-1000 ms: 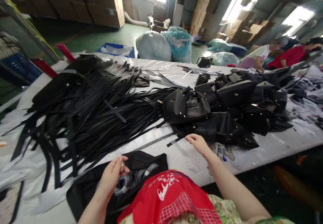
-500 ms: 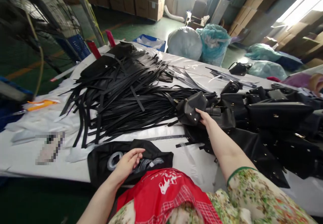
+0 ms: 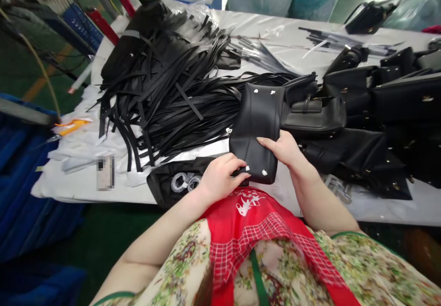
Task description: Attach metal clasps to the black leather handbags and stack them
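Observation:
A black leather handbag (image 3: 257,122) is tilted up in front of me, a flat panel with small white-covered studs near its corners facing me. My right hand (image 3: 282,147) grips its right side, thumb across the panel. At the lower left corner my left hand (image 3: 225,175) closes its fingertips on the bag, beside a white-covered stud (image 3: 264,172). A black fabric bag (image 3: 160,182) with clear rings (image 3: 179,183) in it lies partly behind my left forearm.
Long black straps (image 3: 165,85) spread in a heap over the white-covered table (image 3: 255,25). More black handbags (image 3: 406,94) pile up on the right. A phone-like item (image 3: 105,172), pixelated, lies at left. Blue crates (image 3: 27,159) stand beyond the left edge.
My right hand has pulled the handbag from the pile towards me and turned it up. My left hand has moved right, from above the rings to the bag's corner. The view has tilted down.

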A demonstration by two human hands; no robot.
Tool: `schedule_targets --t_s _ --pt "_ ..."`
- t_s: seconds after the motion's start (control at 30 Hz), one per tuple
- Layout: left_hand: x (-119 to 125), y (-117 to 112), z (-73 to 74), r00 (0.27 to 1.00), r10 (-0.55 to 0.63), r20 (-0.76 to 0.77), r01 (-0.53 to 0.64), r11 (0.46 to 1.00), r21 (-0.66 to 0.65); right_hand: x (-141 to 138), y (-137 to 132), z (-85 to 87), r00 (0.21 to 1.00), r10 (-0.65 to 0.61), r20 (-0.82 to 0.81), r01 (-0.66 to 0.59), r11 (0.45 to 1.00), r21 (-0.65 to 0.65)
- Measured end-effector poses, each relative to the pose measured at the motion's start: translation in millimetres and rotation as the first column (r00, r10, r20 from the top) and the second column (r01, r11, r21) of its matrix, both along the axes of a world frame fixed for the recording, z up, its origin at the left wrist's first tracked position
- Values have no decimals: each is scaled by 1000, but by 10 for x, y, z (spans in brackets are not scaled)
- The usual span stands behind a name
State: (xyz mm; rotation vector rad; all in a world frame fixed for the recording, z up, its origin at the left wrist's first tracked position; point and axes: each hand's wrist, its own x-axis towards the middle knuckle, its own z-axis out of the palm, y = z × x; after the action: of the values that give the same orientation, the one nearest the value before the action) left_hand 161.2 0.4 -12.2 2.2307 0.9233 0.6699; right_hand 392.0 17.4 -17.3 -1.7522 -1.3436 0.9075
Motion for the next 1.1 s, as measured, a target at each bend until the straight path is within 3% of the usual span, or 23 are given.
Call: schedule_targets --t_s 0.17,0.33,0.5,0.63,0.8,1.0,1.1 --pt "18 -29 1 993 -26 -111 25 1000 -14 -91 -106 12 993 3 116 -5 1000 14" --pt "21 -79 22 982 -24 -187 0 992 -129 -147 -199 71 978 16 208 -20 1000 18" --pt "57 -122 9 986 63 -154 -117 919 -376 -156 -232 82 975 55 213 -61 998 22" --pt "100 -155 8 975 126 -181 -193 888 -417 -196 -247 82 958 50 281 -59 998 23" --pt "103 -178 -35 979 86 -182 -154 905 -397 -220 -270 41 931 49 363 -49 999 -9" --pt "-8 -111 -40 997 39 65 -4 887 -463 -125 -188 -164 992 32 121 -18 993 -114" --pt "21 -131 -14 993 -19 120 67 910 -410 -125 -176 -248 997 32 68 -22 989 -144"
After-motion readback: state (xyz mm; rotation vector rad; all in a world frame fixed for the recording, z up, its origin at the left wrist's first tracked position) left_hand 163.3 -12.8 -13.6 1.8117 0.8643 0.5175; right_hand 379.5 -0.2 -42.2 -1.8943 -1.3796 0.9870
